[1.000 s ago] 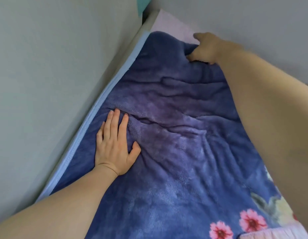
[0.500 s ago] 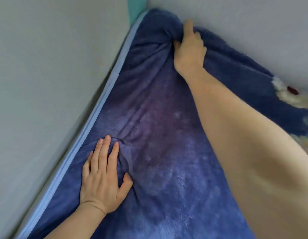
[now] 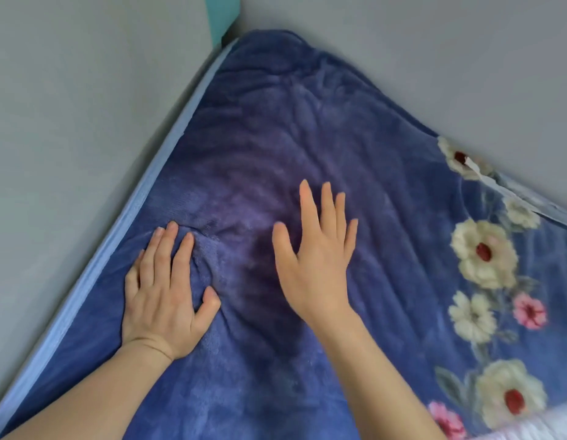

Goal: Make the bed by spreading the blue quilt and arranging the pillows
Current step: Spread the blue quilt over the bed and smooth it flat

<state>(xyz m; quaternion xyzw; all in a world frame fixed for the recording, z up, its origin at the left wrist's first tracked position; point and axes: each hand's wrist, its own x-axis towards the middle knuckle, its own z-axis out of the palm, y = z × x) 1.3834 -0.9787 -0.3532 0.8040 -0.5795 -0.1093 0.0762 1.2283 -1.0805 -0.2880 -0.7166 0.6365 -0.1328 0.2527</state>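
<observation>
Left hand (image 3: 161,290) lies flat, fingers loosely spread, pressing the blue quilt (image 3: 307,128) beside its pale bound edge (image 3: 117,249). Right hand (image 3: 314,265), fingers splayed straight, is just beside it; contact unclear. Remaining ripples run ahead toward the wall corner, nearer the right hand.

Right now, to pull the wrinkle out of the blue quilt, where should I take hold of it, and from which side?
Probably pinch the raised fold beside the left hand, coming from the right with the open right hand. That ridge stands up from the flat blue quilt, so fingers can close on it; the left edge lies close against the wall.
</observation>
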